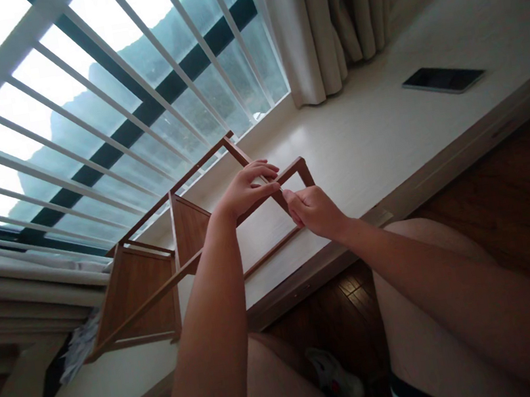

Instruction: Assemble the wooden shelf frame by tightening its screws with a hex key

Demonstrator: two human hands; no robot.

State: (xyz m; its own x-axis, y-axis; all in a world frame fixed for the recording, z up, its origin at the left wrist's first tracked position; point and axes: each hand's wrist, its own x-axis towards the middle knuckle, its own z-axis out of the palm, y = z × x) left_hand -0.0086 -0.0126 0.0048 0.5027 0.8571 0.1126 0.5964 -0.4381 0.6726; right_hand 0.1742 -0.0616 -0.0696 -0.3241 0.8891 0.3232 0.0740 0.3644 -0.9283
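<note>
A brown wooden shelf frame (147, 294) with flat panels and thin rails lies on its side along the pale window ledge. My left hand (248, 189) is closed over one of its bars, fingers on top and thumb pointing to the right. Just to the right, my right hand (313, 210) makes a fist against the same corner of the frame. A small shiny tip shows between the two hands, but my fingers hide what the fist holds. The frame's end post (305, 172) rises behind my right hand.
A dark-screened phone (444, 79) lies on the window ledge (360, 138) to the right. White railings (164, 54) and a beige curtain (313, 25) stand behind the frame. Crumpled printed material (80, 345) is at the left end. My legs are below, over the wooden floor (507, 189).
</note>
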